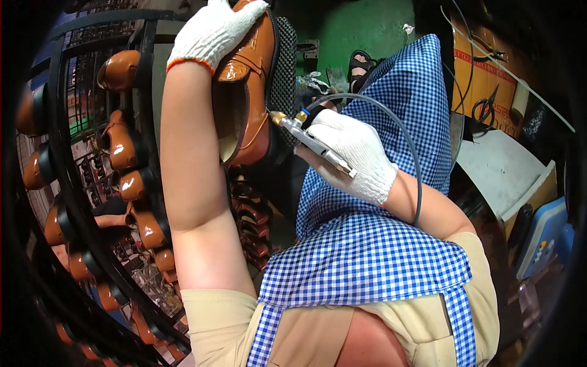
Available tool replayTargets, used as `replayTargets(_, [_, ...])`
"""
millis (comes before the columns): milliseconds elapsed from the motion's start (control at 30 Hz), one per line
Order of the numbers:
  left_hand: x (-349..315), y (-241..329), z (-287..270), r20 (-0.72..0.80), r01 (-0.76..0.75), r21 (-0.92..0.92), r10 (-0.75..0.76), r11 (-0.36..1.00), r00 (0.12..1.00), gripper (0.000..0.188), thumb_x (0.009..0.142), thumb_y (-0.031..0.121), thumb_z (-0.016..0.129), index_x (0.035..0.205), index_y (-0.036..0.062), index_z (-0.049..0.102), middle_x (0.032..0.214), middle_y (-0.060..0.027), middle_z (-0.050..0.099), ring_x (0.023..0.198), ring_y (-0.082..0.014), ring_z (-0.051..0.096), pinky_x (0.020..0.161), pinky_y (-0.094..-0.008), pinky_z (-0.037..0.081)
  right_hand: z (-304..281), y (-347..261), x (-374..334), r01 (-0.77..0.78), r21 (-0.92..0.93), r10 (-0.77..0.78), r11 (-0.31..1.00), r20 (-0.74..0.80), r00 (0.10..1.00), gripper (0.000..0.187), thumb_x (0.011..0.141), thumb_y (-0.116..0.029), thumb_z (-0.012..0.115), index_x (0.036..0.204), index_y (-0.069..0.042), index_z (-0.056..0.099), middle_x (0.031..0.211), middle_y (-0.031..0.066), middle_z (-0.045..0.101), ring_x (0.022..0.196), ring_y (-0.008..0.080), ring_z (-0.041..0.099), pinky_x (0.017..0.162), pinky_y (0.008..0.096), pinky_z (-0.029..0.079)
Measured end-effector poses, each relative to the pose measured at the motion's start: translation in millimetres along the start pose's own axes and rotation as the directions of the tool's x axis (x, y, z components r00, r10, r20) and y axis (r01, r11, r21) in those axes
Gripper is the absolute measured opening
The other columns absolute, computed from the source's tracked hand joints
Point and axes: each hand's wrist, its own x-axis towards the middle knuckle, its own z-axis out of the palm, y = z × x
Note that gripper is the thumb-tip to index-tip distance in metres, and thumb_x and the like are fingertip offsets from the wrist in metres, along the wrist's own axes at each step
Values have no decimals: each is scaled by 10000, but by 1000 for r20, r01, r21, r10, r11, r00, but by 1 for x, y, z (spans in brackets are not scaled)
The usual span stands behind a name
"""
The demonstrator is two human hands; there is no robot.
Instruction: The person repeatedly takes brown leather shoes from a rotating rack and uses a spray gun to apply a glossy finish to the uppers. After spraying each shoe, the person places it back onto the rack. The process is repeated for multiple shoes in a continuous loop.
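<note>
Brown shoe (pixel 247 79) gripped in our gloved left hand (pixel 214 30), right hand (pixel 354 156) closing around air gun (pixel 315 144), nozzle touching shoe, rack of shoes (pixel 122 183) beside us.

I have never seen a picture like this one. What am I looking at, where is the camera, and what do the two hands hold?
The camera sits on the person's head and looks down, and its wide lens bends straight edges near the rim. Both hands wear white knit gloves. The left hand holds up a glossy brown leather shoe with a black sole. The right hand grips a small metal air tool with a brass tip, its nozzle close to the shoe; a grey hose runs from it. A blue checked apron covers the lap. On the left, a dark metal rack carries many similar brown shoes. Scissors lie at the upper right.
</note>
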Motion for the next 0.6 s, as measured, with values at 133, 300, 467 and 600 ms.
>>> replayTargets(133, [-11, 2, -8, -24, 58, 0, -58, 998, 998, 797, 955, 669, 542, 1251, -67, 621, 1251, -359, 656, 1214, -473, 633, 1052, -482, 479, -6, -4, -8, 14, -13, -13, 1000, 66, 998, 197, 827, -178, 821, 963, -85, 714, 885, 82, 648, 735, 263, 690, 610, 363, 571])
replayTargets(300, [-28, -28, -10, -181, -204, -260, 160, 944, 970, 686, 965, 541, 649, 1308, -52, 605, 1204, -252, 694, 1111, -329, 685, 975, -404, 519, -40, 19, 1, -71, -158, 46, 985, -159, 986, 235, 869, -141, 798, 1085, -78, 731, 917, 93, 664, 761, 270, 700, 643, 365, 586])
replayTargets(467, [-146, -20, -14, -316, -197, -668, -34, 718, 948, 267, 896, 104, 757, 1106, -26, 655, 997, -74, 644, 836, -140, 612, 782, -310, 523, -59, 53, -3, -165, -311, 99, 936, -216, 971, 170, 920, -114, 742, 1062, -27, 711, 908, 131, 650, 780, 316, 671, 676, 393, 556])
replayTargets(600, [-184, -27, 3, -302, -319, -244, 241, 916, 922, 402, 850, 73, 787, 1226, -2, 665, 980, -145, 682, 843, -293, 662, 801, -386, 535, -56, 60, -4, -156, -417, 95, 895, -163, 982, 176, 930, -111, 730, 1075, -18, 698, 895, 143, 637, 786, 322, 656, 678, 402, 540])
